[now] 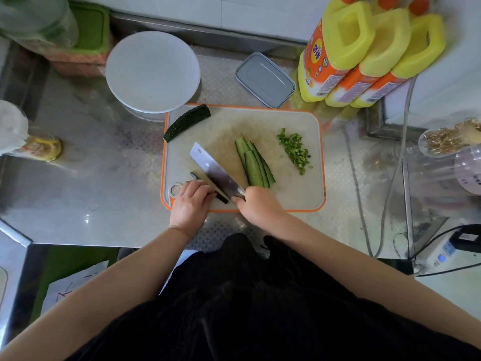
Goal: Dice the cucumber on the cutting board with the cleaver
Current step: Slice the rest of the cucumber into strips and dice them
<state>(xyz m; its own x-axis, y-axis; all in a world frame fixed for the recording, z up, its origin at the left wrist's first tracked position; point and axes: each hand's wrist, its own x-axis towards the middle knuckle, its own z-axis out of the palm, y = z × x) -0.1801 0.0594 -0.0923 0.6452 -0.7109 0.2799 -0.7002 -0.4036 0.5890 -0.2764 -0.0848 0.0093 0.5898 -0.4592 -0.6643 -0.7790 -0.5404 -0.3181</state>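
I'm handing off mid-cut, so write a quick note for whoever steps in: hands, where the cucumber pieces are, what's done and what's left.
Right hand grips the cleaver, blade laid over the cutting board.
Left hand holds a thin cucumber strip at the board's near left corner.
Done: a small diced pile at the right.
Left: the strip under the blade, the cut spears mid-board, and the uncut cucumber piece at the far left corner.

I see a cucumber half (187, 122) skin-up at the board's (229, 118) far left corner, cut strips (255, 165) mid-board, dice (295, 151) right, the cleaver (214, 173) angled over a thin strip (221, 197).
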